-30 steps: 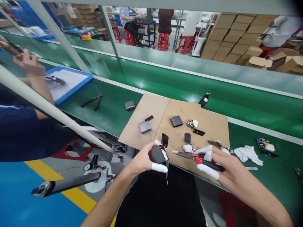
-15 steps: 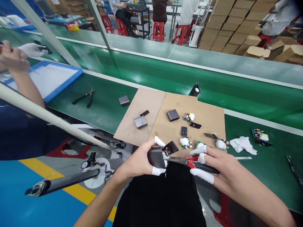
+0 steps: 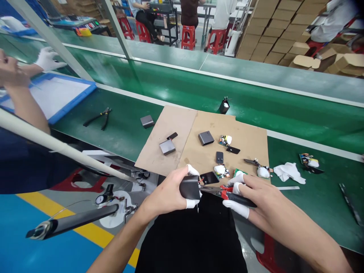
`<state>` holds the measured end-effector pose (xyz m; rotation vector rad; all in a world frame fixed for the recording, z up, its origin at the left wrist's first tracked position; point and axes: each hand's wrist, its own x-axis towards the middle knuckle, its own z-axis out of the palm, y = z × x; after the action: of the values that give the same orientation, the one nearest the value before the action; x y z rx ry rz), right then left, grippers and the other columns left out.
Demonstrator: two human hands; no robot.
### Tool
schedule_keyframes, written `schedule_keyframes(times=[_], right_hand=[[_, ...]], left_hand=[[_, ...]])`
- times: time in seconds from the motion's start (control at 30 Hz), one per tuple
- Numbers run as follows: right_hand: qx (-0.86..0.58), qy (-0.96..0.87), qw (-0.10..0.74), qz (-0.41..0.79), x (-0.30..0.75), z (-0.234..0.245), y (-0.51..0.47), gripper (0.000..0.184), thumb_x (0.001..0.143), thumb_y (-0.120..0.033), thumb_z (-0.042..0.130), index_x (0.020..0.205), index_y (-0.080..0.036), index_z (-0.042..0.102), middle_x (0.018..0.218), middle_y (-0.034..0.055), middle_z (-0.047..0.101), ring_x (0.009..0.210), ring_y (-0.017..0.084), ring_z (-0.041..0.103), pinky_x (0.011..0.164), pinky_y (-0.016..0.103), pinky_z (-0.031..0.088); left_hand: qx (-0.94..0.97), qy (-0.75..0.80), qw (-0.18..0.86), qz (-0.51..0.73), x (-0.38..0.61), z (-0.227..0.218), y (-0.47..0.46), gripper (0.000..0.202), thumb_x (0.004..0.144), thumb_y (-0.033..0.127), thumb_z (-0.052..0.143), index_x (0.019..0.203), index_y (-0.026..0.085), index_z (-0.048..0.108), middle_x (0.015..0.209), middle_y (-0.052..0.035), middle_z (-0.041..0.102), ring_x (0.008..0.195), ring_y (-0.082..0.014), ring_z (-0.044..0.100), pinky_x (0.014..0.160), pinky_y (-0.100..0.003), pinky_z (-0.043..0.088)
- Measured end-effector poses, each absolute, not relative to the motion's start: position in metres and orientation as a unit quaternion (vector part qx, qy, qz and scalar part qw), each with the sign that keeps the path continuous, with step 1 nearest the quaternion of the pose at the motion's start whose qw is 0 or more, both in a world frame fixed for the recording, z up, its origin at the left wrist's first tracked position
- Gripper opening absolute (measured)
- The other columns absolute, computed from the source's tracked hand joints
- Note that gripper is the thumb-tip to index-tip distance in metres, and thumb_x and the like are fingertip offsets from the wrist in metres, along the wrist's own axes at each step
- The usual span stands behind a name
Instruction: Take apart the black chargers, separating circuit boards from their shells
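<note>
My left hand (image 3: 167, 192), with white finger cots on some fingertips, is closed round a black charger housing (image 3: 189, 187). A dark end cap (image 3: 209, 178) hangs by thin wires from the housing's right end. In my right hand (image 3: 253, 197), also wearing finger cots, I grip red-and-black pliers (image 3: 237, 198). Their jaws reach to the open end of the housing; what exactly they pinch is hidden. Just beyond my hands, a circuit board with a white blob (image 3: 221, 170) and a small black plug plate (image 3: 219, 157) lie on the cardboard sheet (image 3: 187, 151).
Several grey housings (image 3: 206, 138) and boards lie about. A second pair of pliers (image 3: 98, 118) rests at left, near a blue-rimmed tray (image 3: 91, 88) and a co-worker's gloved hand (image 3: 47, 59). One upright black housing (image 3: 224, 105) stands on the green belt. A crumpled white cloth (image 3: 288, 173) lies at right.
The end cap has swung from tilted up to lying flatter beside the housing's end. The pliers have shifted slightly left. At left, the co-worker's gloved hand has opened out.
</note>
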<state>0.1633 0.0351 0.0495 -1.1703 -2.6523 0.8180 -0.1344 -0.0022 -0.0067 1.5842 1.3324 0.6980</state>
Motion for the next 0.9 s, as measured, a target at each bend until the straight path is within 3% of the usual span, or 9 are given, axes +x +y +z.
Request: schedule_keyframes(times=[0.13,0.23,0.33,0.4,0.5,0.7,0.9], right_hand=[[-0.428,-0.858,0.032,0.283,0.163,0.043,0.039,0.022,0.105,-0.050,0.062,0.112,-0.029,0.067,0.107,0.0080,0.074,0.093,0.028,0.070,0.076,0.040,0.056],[-0.427,-0.854,-0.007,0.297,0.160,0.035,0.049,0.027,0.106,-0.053,0.058,0.104,-0.028,0.067,0.102,0.0071,0.074,0.090,0.028,0.070,0.076,0.040,0.054],[-0.420,-0.860,-0.011,0.289,0.156,0.023,0.060,0.037,0.108,-0.059,0.051,0.102,-0.026,0.066,0.100,0.0069,0.073,0.085,0.027,0.070,0.074,0.039,0.050],[-0.414,-0.868,-0.005,0.276,0.155,0.016,0.065,0.039,0.109,-0.059,0.049,0.104,-0.025,0.066,0.101,0.0076,0.073,0.085,0.027,0.071,0.073,0.038,0.049],[-0.408,-0.877,-0.004,0.255,0.158,0.009,0.069,0.039,0.110,-0.058,0.049,0.109,-0.024,0.067,0.103,0.0085,0.074,0.082,0.027,0.071,0.071,0.038,0.047],[-0.406,-0.876,0.015,0.260,0.167,0.007,0.072,0.041,0.110,-0.058,0.050,0.119,-0.025,0.072,0.100,0.0089,0.075,0.083,0.027,0.073,0.074,0.037,0.050],[-0.398,-0.871,0.034,0.287,0.168,0.004,0.073,0.037,0.110,-0.054,0.054,0.124,-0.026,0.073,0.102,0.0085,0.075,0.086,0.026,0.074,0.074,0.035,0.051]], left_hand=[[0.657,0.528,0.453,0.290,-0.133,-0.006,0.005,0.048,0.071,0.024,0.086,0.115,0.025,0.068,0.114,-0.0035,0.072,0.103,-0.0269,0.070,0.092,-0.037,0.055],[0.695,0.506,0.435,0.269,-0.131,-0.009,0.013,0.047,0.072,0.020,0.082,0.117,0.027,0.069,0.116,-0.0037,0.072,0.108,-0.0280,0.070,0.096,-0.037,0.055],[0.747,0.533,0.341,0.201,-0.123,-0.016,0.020,0.049,0.070,0.016,0.077,0.118,0.026,0.068,0.113,-0.0055,0.074,0.099,-0.0297,0.073,0.081,-0.036,0.053],[0.772,0.566,0.248,0.145,-0.117,-0.021,0.023,0.043,0.072,0.016,0.073,0.113,0.025,0.067,0.111,-0.0079,0.074,0.094,-0.0315,0.073,0.068,-0.036,0.047],[0.786,0.584,0.170,0.108,-0.109,-0.028,0.029,0.028,0.078,0.017,0.068,0.105,0.024,0.065,0.106,-0.0094,0.074,0.096,-0.0328,0.073,0.062,-0.036,0.040],[0.796,0.576,0.153,0.108,-0.108,-0.031,0.038,0.023,0.078,0.023,0.073,0.099,0.025,0.063,0.097,-0.0083,0.075,0.089,-0.0318,0.073,0.065,-0.036,0.042],[0.798,0.577,0.151,0.083,-0.108,-0.025,0.039,0.022,0.078,0.022,0.070,0.098,0.024,0.063,0.097,-0.0082,0.075,0.090,-0.0312,0.074,0.061,-0.036,0.036]])
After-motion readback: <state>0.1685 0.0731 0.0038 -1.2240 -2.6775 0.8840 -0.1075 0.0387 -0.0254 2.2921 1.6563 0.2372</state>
